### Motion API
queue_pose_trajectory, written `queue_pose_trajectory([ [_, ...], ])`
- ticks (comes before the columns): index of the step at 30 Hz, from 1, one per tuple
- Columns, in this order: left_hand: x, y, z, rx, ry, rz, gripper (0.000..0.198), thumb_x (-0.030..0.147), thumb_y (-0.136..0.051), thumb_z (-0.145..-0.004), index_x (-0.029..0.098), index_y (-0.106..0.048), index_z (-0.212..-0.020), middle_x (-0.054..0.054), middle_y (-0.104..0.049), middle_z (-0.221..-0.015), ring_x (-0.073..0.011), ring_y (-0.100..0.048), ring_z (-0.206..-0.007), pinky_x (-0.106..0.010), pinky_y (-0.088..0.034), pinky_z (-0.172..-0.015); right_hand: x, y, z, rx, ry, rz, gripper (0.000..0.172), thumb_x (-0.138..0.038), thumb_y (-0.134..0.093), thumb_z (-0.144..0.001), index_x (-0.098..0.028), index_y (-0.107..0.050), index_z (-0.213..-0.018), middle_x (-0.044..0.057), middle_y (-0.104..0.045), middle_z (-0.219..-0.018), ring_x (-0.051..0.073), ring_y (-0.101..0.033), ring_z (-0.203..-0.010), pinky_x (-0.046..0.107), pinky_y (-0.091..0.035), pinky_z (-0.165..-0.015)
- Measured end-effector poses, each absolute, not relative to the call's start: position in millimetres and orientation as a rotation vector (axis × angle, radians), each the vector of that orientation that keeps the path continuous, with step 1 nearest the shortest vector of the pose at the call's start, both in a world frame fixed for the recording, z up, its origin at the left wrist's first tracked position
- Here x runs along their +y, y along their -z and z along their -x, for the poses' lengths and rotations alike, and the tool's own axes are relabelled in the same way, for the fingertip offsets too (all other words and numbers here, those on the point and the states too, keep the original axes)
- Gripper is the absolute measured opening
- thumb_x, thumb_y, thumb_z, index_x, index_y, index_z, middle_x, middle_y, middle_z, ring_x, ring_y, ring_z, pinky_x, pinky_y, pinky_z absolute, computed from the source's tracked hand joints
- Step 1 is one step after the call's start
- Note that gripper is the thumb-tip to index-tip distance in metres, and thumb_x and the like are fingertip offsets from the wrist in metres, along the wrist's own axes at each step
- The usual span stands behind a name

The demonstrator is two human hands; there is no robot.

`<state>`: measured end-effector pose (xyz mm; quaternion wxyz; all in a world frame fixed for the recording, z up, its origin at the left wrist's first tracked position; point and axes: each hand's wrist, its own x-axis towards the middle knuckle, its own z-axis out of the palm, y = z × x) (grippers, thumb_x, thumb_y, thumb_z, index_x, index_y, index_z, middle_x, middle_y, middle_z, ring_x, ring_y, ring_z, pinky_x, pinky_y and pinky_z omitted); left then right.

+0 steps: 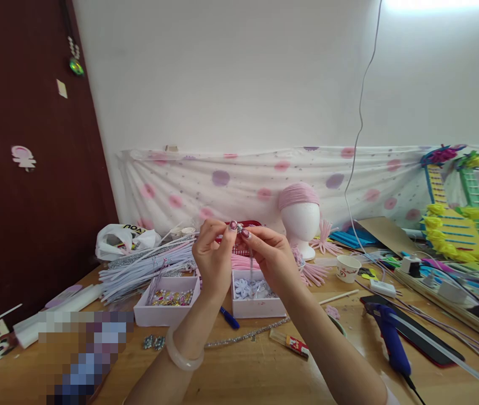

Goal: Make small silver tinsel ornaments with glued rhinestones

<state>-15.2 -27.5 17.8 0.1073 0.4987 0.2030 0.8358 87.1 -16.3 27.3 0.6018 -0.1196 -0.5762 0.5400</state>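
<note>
left hand [216, 261] and right hand [276, 260] had fingertips pinched together on a small silver piece [239, 228], up above the table [243, 379].

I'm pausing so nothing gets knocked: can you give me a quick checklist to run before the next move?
1. Silver piece gripped: ok, pinched between left hand and right hand.
2. Glue gun away from both hands: ok, lying off to the right.
3. Glue gun cool: cannot tell.
4. Nothing loose below the hands: not ok, pen and silver stem lie there.
5. Bead box upright: ok.
</note>
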Motion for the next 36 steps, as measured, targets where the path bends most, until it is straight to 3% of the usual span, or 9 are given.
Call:
queue_pose_trajectory([
  [10,-33.2,-16.0,1.8,0.591,-2.548,-1.316,0.017,0.025,-0.070,-0.085,0.023,-0.074,-0.069,-0.002,-0.057,-0.089,-0.0156,-0.057,-0.089,-0.026,-0.049,-0.078,-18.7,-18.9,-82.0,-1.357,-1.039,0.270,0.022,-0.044,-0.083,-0.071,-0.023,-0.078,-0.076,0.003,-0.075,-0.078,0.018,-0.066,-0.072,0.031,-0.057,-0.070],
  [17,-33.4,-14.4,2.3,0.677,-2.523,-1.429,0.013,0.024,-0.070,-0.086,0.026,-0.080,-0.078,-0.004,-0.060,-0.101,-0.0183,-0.057,-0.099,-0.029,-0.048,-0.087,-20.9,-28.5,-92.0,-1.446,-0.818,0.241,0.019,-0.039,-0.080,-0.075,-0.022,-0.075,-0.072,0.002,-0.069,-0.072,0.016,-0.062,-0.070,0.028,-0.054,-0.066],
  [22,-32.4,-24.7,24.6,0.658,-2.254,-1.773,0.015,0.023,-0.069,-0.085,0.025,-0.078,-0.074,-0.005,-0.063,-0.089,-0.0203,-0.060,-0.091,-0.030,-0.047,-0.084,-10.7,-37.5,-118.9,-1.665,-0.714,0.264,0.014,-0.033,-0.076,-0.081,-0.021,-0.074,-0.074,0.001,-0.067,-0.070,0.014,-0.059,-0.063,0.027,-0.049,-0.059],
  [26,-33.9,-32.8,42.6,0.688,-1.994,-2.055,0.013,0.022,-0.070,-0.085,0.024,-0.080,-0.076,-0.006,-0.064,-0.091,-0.0215,-0.060,-0.092,-0.033,-0.046,-0.088,-5.7,-40.8,-134.8,-1.807,-0.667,0.300,0.014,-0.033,-0.075,-0.082,-0.020,-0.076,-0.077,0.003,-0.069,-0.072,0.015,-0.060,-0.065,0.027,-0.049,-0.059],
  [31,-28.1,-24.5,29.4,0.616,-2.233,-1.793,0.015,0.018,-0.072,-0.079,0.023,-0.075,-0.066,-0.005,-0.062,-0.095,-0.0203,-0.059,-0.098,-0.032,-0.046,-0.090,-6.3,-39.9,-133.3,-1.816,-0.697,0.311,0.016,-0.035,-0.076,-0.083,-0.020,-0.080,-0.083,0.005,-0.074,-0.077,0.016,-0.063,-0.068,0.027,-0.051,-0.060],
  [36,-26.3,-16.9,8.6,0.486,-2.365,-1.413,0.014,0.019,-0.073,-0.077,0.023,-0.072,-0.064,-0.004,-0.061,-0.104,-0.0195,-0.056,-0.111,-0.032,-0.046,-0.093,-13.2,-38.3,-117.9,-1.641,-0.854,0.297,0.017,-0.036,-0.082,-0.076,-0.020,-0.080,-0.075,0.003,-0.074,-0.071,0.015,-0.063,-0.064,0.026,-0.052,-0.059],
])
